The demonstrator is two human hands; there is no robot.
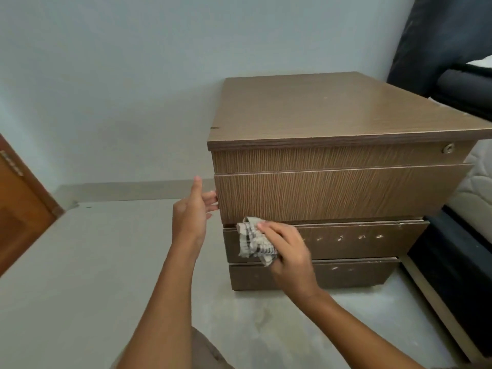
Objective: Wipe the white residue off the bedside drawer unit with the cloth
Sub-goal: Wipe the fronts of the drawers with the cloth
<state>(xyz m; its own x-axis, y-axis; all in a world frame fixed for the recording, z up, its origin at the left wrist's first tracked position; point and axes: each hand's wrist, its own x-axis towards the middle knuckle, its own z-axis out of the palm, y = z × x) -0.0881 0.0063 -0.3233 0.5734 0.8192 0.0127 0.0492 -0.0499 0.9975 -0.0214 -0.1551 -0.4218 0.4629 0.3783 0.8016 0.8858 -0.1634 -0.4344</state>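
Observation:
A brown wood-grain bedside drawer unit point(332, 193) stands on the floor against the wall. Its upper drawer front juts out over the lower ones. My left hand point(193, 209) grips the left edge of that upper drawer front, thumb raised. My right hand point(286, 251) presses a crumpled grey checked cloth point(253, 242) against the left part of the darker third drawer front. White residue spots point(359, 237) run in a row along that drawer to the right of my hand. More white marks point(334, 268) show on the bottom drawer.
A dark bed frame with a white quilted mattress point(476, 187) stands close on the right of the unit. An orange-brown wooden door point(18, 198) is at the far left. The pale tiled floor point(93, 262) spreads in front and left. A small round lock point(448, 148) sits at the top right.

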